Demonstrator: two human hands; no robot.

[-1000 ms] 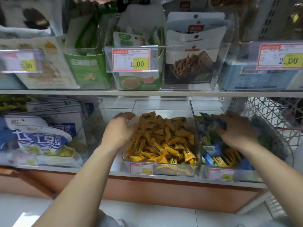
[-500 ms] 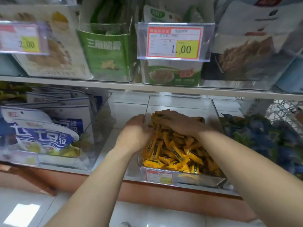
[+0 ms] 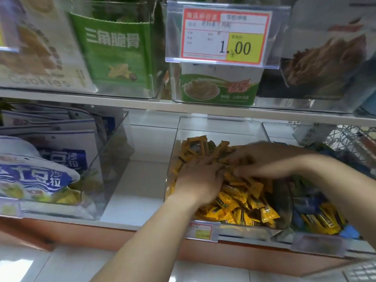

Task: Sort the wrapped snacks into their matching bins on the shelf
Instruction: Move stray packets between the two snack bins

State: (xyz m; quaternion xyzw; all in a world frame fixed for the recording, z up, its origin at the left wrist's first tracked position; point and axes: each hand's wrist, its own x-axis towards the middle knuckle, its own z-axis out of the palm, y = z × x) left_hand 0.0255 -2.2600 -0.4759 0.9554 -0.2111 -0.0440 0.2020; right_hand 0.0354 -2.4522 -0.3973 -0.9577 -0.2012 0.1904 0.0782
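While palm-down on the snacks [image 3: 230, 210], left hand [image 3: 198, 178] lies flat — right hand [image 3: 264, 159] blurred, grip unclear.

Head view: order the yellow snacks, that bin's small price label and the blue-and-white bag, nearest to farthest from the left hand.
1. Yellow snacks, under the left hand.
2. Small price label, on the bin front, just below.
3. Blue-and-white bag, far-left bin.

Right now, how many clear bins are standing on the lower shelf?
3. The left bin holds blue-and-white bags, the middle bin holds yellow snacks, and the right bin holds mixed wrappers. Others may be hidden beyond the right edge.
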